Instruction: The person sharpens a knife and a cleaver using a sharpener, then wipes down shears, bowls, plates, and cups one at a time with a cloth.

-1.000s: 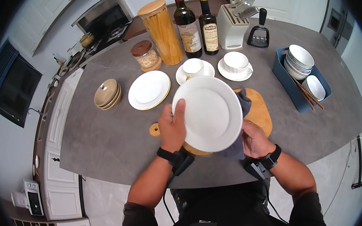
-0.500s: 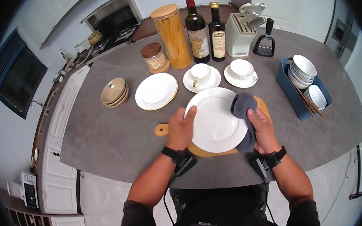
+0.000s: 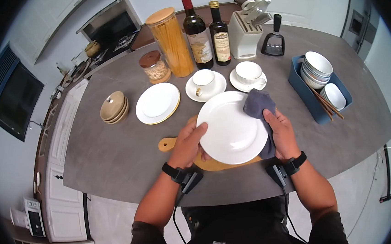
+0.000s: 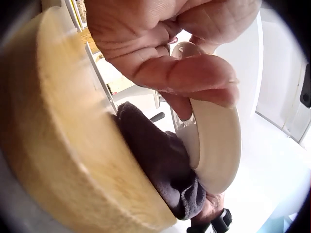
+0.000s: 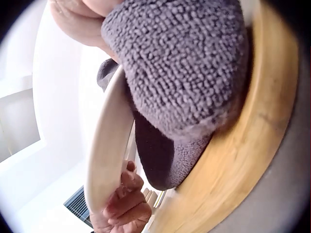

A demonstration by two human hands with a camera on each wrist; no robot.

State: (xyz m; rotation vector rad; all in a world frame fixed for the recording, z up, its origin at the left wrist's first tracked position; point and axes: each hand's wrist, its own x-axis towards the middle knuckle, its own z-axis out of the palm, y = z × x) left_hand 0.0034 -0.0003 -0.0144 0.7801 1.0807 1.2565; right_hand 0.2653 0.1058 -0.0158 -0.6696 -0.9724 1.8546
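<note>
A white plate (image 3: pixel 230 130) is held up between both hands, above a round wooden cutting board (image 3: pixel 215 165). My left hand (image 3: pixel 187 143) grips the plate's left rim, thumb on the upper face and fingers underneath. At the right rim my right hand (image 3: pixel 282 133) pinches a dark grey cloth (image 3: pixel 258 104) against the plate; part of the cloth lies over the upper face and part hangs below. In the left wrist view the plate (image 4: pixel 218 141) stands edge-on above the board (image 4: pixel 97 160). The right wrist view shows the cloth's (image 5: pixel 180 63) nubby weave close up.
White plates (image 3: pixel 158 102) and tan bowls (image 3: pixel 113 106) sit to the left. Behind are two cups (image 3: pixel 203 78) on saucers, a pasta jar (image 3: pixel 171 43), two bottles (image 3: pixel 198 39) and a knife block (image 3: pixel 246 35). A blue bin (image 3: pixel 311 99) with bowls and chopsticks stands right.
My right hand has come up from below the plate's right edge, bringing the cloth over the rim onto the upper face. My left hand keeps its grip as the plate lowers slightly.
</note>
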